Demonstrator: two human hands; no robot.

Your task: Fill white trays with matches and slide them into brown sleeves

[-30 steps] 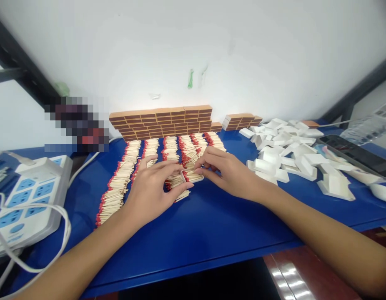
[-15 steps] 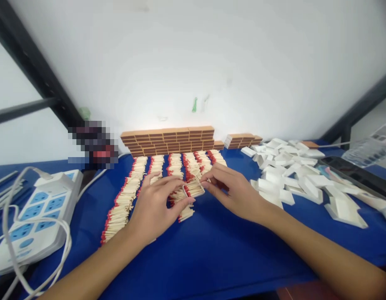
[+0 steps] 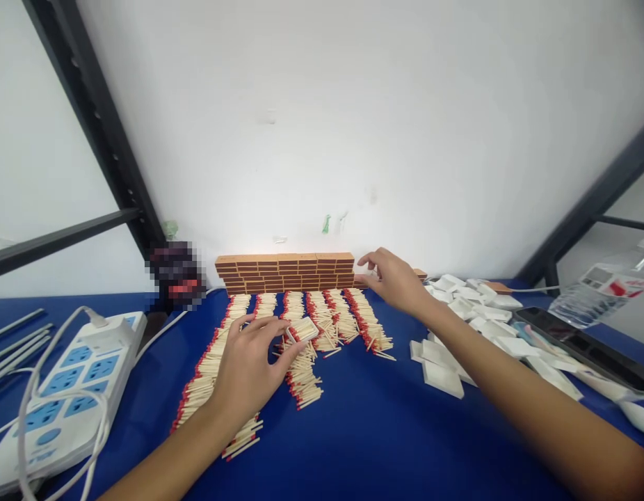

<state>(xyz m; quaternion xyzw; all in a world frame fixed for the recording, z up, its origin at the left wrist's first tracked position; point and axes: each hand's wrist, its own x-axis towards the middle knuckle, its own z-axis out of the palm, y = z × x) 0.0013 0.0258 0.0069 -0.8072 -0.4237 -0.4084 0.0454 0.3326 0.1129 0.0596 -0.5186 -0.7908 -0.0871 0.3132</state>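
Note:
Between thumb and fingers, my left hand grips a small white matchbox tray filled with red-tipped matches. The tray is tilted above the rows of loose matches, which have red heads and pale sticks. My right hand is raised at the right end of a stacked wall of brown matchbox sleeves. Its fingers are curved and apart, with nothing visible between them. That hand partly hides a shorter group of sleeves behind it.
White trays lie heaped on the right of the blue table. Beyond them are a black phone and a plastic bottle. On the left sit a power strip with looped white cables and several thin rods.
My right hand has left the tray and moved up and away to the end of the sleeve stack. The left hand still holds the filled tray. The camera view has tilted up.

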